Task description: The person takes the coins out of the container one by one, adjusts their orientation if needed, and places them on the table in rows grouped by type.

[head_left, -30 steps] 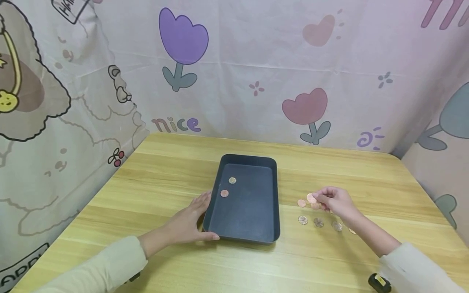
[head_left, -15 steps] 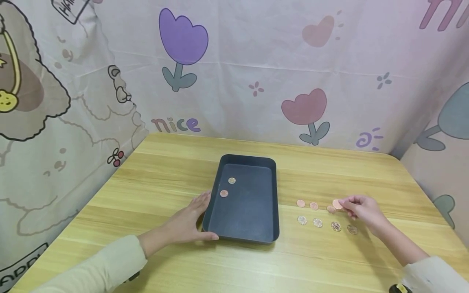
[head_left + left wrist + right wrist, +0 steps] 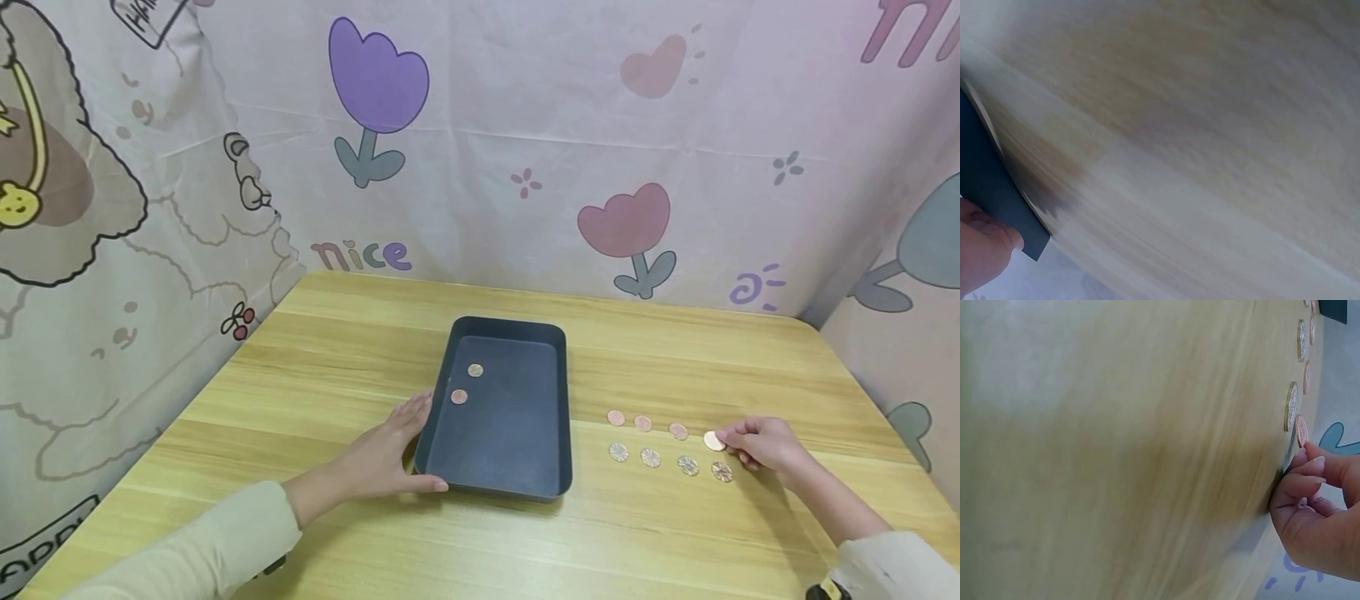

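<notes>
A dark rectangular tray (image 3: 517, 433) stands on the wooden table, with two coins, a silvery one (image 3: 476, 370) and a coppery one (image 3: 459, 397), lying inside its left half. My left hand (image 3: 375, 462) rests against the tray's near left corner, fingers spread along the left side and thumb at the front edge. To the right, my right hand (image 3: 767, 443) pinches a copper coin (image 3: 714, 441) by its edge, between thumb and finger. In the right wrist view that coin (image 3: 1301, 429) is tilted up from the table, beside a silvery coin (image 3: 1291, 406).
Three copper coins (image 3: 642, 423) lie in a back row right of the tray, and several silvery coins (image 3: 651, 457) form a front row. A patterned cloth (image 3: 480, 150) hangs behind the table (image 3: 360, 317). A dark device (image 3: 828, 590) shows at my right sleeve.
My right hand has moved to the right and nearer with the pinched copper coin, bringing it to the right end of the copper row. My left hand has stayed at the tray.
</notes>
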A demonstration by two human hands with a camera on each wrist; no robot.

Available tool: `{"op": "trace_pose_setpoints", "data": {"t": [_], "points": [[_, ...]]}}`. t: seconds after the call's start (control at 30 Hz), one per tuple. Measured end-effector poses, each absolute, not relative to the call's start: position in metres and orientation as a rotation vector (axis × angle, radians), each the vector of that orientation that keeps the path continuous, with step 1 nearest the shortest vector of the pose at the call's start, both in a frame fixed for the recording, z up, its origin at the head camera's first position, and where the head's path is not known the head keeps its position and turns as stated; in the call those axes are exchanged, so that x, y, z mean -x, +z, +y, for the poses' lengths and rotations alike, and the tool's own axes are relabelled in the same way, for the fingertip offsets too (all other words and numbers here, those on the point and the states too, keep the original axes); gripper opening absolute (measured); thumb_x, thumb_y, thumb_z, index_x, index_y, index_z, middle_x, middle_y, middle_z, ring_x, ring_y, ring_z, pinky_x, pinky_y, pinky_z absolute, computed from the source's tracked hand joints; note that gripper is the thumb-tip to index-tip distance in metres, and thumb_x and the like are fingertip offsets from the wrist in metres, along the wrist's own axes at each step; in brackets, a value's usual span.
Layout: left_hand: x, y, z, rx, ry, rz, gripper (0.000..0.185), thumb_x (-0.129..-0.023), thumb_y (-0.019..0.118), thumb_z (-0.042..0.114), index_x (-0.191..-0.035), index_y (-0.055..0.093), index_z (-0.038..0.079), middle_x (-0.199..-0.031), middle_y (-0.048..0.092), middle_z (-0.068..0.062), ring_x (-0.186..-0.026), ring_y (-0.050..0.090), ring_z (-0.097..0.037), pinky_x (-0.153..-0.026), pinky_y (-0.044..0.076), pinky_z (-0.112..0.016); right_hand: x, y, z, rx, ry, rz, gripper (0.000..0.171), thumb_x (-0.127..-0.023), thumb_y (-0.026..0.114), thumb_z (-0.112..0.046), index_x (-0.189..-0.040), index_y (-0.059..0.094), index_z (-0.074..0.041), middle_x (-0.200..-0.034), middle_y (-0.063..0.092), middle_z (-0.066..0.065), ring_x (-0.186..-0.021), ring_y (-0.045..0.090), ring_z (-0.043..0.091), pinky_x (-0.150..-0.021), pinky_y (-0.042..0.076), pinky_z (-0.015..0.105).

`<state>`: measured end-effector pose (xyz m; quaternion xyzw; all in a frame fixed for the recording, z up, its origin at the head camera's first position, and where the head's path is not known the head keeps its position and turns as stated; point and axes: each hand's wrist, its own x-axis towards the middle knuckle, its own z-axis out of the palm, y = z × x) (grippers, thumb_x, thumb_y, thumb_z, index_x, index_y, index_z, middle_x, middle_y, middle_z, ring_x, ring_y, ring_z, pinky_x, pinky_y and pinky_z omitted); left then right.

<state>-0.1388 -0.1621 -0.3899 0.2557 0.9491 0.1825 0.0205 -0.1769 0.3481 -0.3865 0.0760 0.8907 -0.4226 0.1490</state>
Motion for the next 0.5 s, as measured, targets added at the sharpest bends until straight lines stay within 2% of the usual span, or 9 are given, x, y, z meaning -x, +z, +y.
{"op": "trace_pose_setpoints", "data": {"t": [0.27, 0.5], "points": [[0.1390, -0.3904, -0.1624, -0.809, 0.568, 2.947, 0.114, -0.069, 0.064, 0.068, -0.144, 0.021, -0.006, -0.154, 0.017, -0.017, -0.142, 0.019, -0.034, -0.115, 0.021, -0.046, 0.1792, -0.3902, 0.3479, -0.247, -1.134, 2.632, 0.017, -0.087, 0.057, -0.013, -0.079, 0.062, 0.001, -0.058, 0.051, -0.005, -0.050, 0.044, 0.005, -0.044, 0.039, 0.018], [0.1395, -0.3915, -0.1629, -0.807, 0.569, 2.940, 0.114, -0.070, 0.063, 0.068, -0.145, 0.020, -0.006, -0.154, 0.017, -0.018, -0.142, 0.018, -0.034, -0.116, 0.021, -0.046, 0.1773, -0.3874, 0.3420, -0.260, -1.040, 2.715, 0.016, -0.087, 0.055, -0.010, -0.078, 0.059, 0.002, -0.062, 0.053, -0.001, -0.054, 0.045, 0.009, -0.045, 0.039, 0.020]]}}
